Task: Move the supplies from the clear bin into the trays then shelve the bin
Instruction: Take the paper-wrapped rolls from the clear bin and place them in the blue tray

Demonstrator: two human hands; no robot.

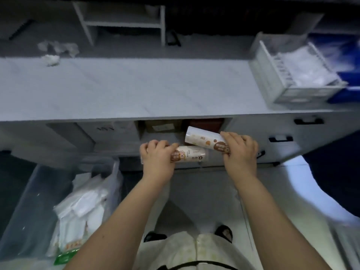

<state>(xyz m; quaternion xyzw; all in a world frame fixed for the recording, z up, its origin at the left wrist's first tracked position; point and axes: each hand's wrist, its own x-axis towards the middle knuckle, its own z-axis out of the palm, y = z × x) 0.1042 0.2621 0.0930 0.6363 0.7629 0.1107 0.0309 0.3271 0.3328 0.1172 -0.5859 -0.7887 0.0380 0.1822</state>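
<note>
My left hand (155,158) grips a white roll-shaped package with brown print (191,153), lying level in front of the open space under the counter. My right hand (240,151) grips a second package of the same kind (202,137), tilted with its far end pointing into that space. A clear bin (25,201) stands on the floor at lower left, holding white plastic bags (81,209) and a green-labelled pack. A white slatted tray (272,75) filled with white packets sits on the counter at the right.
The grey counter (136,86) runs across the view, with crumpled white wrap (51,59) at its left and a white shelf rack (124,24) behind. Boxes (161,126) sit in the under-counter space. Drawers with black handles (280,139) lie to the right. A blue bin (348,75) is at far right.
</note>
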